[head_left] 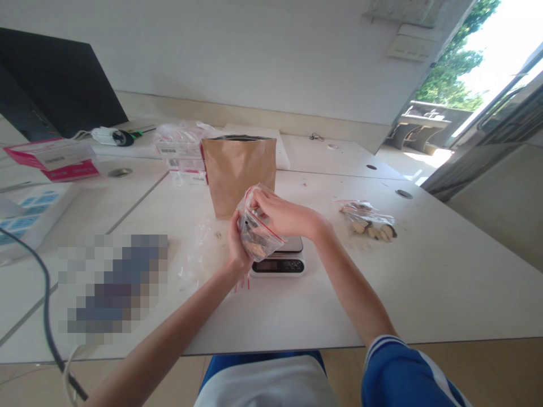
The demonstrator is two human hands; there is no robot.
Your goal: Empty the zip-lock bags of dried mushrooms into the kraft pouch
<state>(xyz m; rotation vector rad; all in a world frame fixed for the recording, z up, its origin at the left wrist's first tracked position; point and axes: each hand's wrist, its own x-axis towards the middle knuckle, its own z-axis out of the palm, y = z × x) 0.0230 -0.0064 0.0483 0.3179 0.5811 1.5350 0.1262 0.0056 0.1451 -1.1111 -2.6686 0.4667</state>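
A clear zip bag (259, 240) with a red seal line and some brownish pieces inside is tilted in front of me. My left hand (238, 240) is closed round its left side and bottom. At the bag's mouth, my right hand (278, 213) has its curled fingers reaching inside; what they pinch is hidden by plastic and fingers. Below the hands stands a white digital scale (278, 267), its pan partly covered. A brown paper pouch (241, 169) stands upright with its top open just behind the bag.
Filled zip bags (373, 223) with pale slices lie to the right. Flat clear bags (197, 254) lie left of the scale. Wrapped pink-and-white boxes (184, 152) stand behind left. A black monitor (55, 79), a dark cable (46, 299) and a blurred-out object (119, 288) occupy the left side.
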